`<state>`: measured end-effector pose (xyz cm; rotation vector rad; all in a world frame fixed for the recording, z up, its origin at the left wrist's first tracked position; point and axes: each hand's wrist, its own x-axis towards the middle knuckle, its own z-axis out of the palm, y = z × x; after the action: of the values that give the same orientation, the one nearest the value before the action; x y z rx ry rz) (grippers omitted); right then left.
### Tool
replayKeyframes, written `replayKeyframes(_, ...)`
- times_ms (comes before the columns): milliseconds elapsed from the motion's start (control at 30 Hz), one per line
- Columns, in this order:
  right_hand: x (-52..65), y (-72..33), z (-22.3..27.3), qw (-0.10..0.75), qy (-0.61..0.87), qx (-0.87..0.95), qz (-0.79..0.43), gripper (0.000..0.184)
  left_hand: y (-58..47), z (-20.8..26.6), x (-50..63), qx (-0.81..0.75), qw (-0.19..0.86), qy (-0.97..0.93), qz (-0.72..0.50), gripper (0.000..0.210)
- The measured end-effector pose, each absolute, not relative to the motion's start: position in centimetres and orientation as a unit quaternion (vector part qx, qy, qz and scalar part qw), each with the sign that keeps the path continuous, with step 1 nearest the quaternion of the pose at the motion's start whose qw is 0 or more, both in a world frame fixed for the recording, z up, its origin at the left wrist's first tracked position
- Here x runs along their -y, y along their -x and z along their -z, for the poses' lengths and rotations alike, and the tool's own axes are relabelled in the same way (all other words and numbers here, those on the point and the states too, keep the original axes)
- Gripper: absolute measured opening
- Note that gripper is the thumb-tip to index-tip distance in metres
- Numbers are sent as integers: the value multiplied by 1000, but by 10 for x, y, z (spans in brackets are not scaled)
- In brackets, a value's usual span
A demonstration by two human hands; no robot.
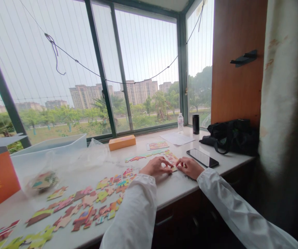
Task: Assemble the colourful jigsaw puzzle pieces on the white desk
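My left hand (156, 166) bends over the white countertop, its thumb and fingers closed at a small puzzle piece (174, 168). From the other side my right hand (190, 167) meets it, fingertips pinched together at the same piece. The piece lies at the near end of a joined puzzle border (170, 156), which runs up to a corner and then left along a strip (138, 158). Fingers cover part of the piece. Left of my hands, many loose puzzle pieces (89, 199) are spread on the counter. A small picture card (157, 145) lies behind the strip.
A phone (203, 157) lies right of my hands, near a black bag (232, 136). Behind are paper (177, 138), a bottle (180, 123), a black can (195, 124) and an orange box (122, 142). At left stand a clear bin (50, 147), bagged pieces (44, 181) and an orange-grey box (0, 176).
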<state>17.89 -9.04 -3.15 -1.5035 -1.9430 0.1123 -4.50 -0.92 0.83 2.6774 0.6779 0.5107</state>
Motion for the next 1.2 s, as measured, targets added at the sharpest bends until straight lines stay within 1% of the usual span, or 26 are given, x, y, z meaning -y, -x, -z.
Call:
replayKeyframes(167,92,-176,30,332,573,748,-41,20,44,-4,7,-224,180,-940,-182,46)
replayKeyframes(433,91,-175,31,337,573,745,-46,19,43,-8,12,-264,175,-934,-167,42)
replayKeyframes(667,88,-176,34,343,573,743,-50,18,41,-6,13,-269,166,-931,-181,37)
replayKeyframes(900,89,-174,32,338,572,746,-50,18,39,-1,13,-281,165,-926,-193,36)
replayKeyframes(1200,86,-176,37,346,574,740,-57,18,37,-4,17,-282,115,-925,-227,32)
